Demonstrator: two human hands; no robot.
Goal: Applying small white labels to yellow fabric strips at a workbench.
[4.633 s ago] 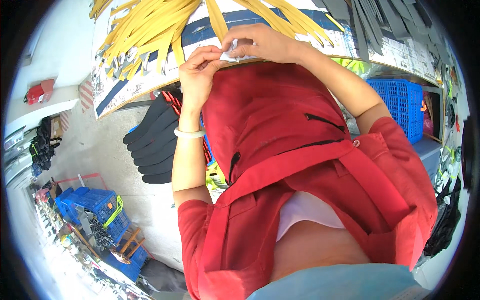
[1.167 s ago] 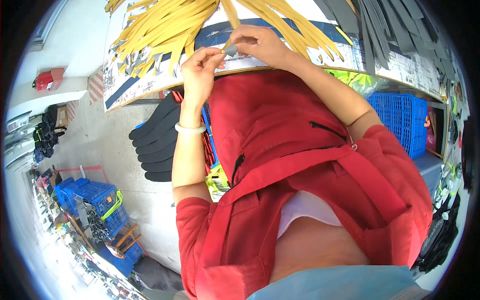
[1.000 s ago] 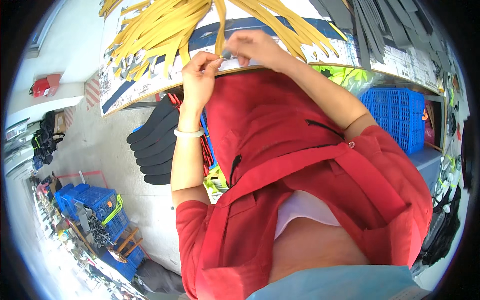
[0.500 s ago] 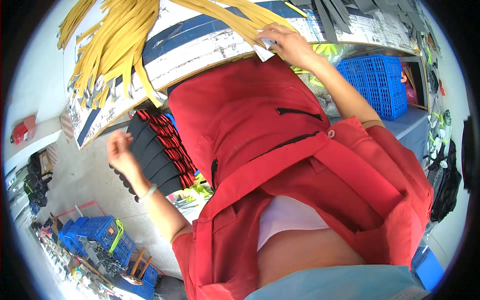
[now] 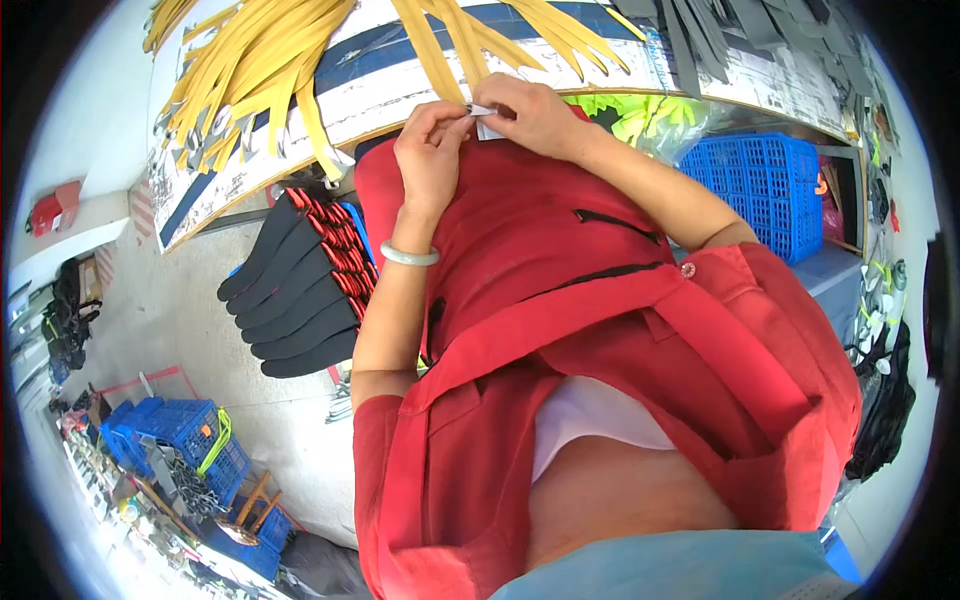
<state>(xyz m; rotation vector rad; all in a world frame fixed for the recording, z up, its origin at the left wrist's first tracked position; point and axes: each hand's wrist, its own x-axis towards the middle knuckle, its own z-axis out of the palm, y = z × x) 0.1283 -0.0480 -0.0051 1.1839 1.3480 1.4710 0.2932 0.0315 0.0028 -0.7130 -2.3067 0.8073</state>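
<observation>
At the table's near edge both my hands meet over the end of a yellow strap. The fingertips of my left hand (image 5: 430,155) are pinched together on the small white-silver tab (image 5: 488,131) at that end. From the right, my right hand (image 5: 530,112) grips the same tab with closed thumb and fingers. The yellow strap (image 5: 432,55) runs from there away across the table. More loose yellow straps (image 5: 570,42) lie just beyond my right hand. Fingers partly hide how the tab is folded or joined.
A heap of yellow straps (image 5: 250,75) hangs over the left of the white worn table (image 5: 400,85). Grey straps (image 5: 700,45) lie at the right. Below stand a stack of black-and-red pieces (image 5: 300,290) and a blue crate (image 5: 755,185); bright yellow-green pieces (image 5: 635,112) lie beneath the edge.
My left hand has come up from beside the black stack to the tab and closed on it. My right hand has shifted left with the tab and strap end.
</observation>
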